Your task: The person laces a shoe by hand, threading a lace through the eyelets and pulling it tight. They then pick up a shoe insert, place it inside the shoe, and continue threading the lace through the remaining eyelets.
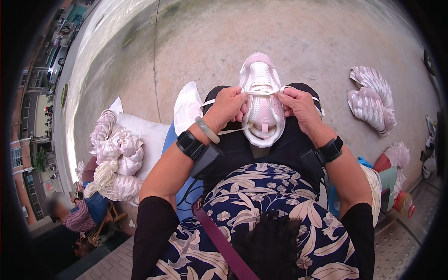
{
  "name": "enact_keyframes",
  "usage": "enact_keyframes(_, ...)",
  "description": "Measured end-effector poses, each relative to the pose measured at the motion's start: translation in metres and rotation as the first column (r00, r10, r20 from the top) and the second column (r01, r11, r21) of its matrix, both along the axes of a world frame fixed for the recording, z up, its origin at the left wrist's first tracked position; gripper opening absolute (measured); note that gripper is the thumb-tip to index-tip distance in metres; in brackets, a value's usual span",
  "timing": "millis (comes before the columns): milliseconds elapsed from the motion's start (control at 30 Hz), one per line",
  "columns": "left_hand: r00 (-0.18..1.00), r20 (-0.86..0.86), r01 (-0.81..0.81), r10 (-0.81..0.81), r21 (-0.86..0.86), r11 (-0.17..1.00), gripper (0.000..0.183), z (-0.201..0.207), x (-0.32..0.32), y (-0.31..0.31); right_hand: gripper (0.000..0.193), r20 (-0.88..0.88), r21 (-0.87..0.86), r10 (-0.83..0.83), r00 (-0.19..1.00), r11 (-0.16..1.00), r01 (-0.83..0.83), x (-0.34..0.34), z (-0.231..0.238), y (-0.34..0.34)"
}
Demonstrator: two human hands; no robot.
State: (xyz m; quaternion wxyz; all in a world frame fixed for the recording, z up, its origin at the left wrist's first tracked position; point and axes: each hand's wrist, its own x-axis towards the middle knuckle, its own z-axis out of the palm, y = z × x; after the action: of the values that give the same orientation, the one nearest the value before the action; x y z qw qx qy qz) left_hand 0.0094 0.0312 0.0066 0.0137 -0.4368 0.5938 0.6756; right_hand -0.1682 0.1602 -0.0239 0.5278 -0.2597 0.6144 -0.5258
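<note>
"What was at the far left?"

"A seated person (80, 218) in a checked top, well apart from the work. Nearer came a heap of white and pink bundles (127, 151)."

"And next?"

"A white-and-pink shoe part (187, 108), just left of the knees. Then the left grip (227, 108), with thumb and fingers pinching a white lace (263, 93) close to the shoe's left edge."

"Where was the shoe?"

"The shoe (264, 106) lay in the middle, over the black-clad thighs, sole down, toe pointing away from the wearer and the collar nearest the body. The lace crossed its upper just above the tongue, and a pale strand ran from the collar out to the left."

"The right grip?"

"The right grip (301, 106) had its fingertips closed on the lace at the shoe's right edge, level with the left one."

"Anything farther right?"

"Two stacks of pink-and-white pieces (372, 100) touched each other on the floor (322, 51). Below them sat another pink-and-white bundle (398, 156)."
</note>
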Motion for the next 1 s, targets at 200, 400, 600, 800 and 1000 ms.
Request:
enact_keyframes(200,0.935,-0.262,-0.275,0.239,-0.110,0.955,0.020,-0.005,-0.008,0.002,0.010,0.158,-0.016,-0.156,0.975,0.987,0.160,0.002,-0.008,-0.001)
enact_keyframes(400,0.940,-0.322,-0.250,0.109,-0.434,0.866,0.023,-0.010,0.004,0.007,0.010,0.125,-0.087,-0.207,0.970,0.972,0.219,0.005,-0.011,0.000)
enact_keyframes(600,0.970,-0.244,-0.227,0.026,-0.854,0.469,0.021,-0.011,0.009,0.009,0.008,0.052,-0.115,-0.218,0.975,0.968,0.223,0.009,-0.014,-0.001)
enact_keyframes(800,0.969,-0.214,-0.242,0.123,-0.727,0.643,0.014,-0.021,0.016,0.015,0.007,0.006,-0.149,-0.194,0.981,0.970,0.193,0.011,-0.016,-0.003)
enact_keyframes(1000,0.942,-0.257,-0.297,0.214,-0.350,0.888,0.009,-0.011,0.015,0.021,0.006,-0.601,-0.390,-0.220,0.769,0.920,-0.041,0.015,-0.020,-0.007)
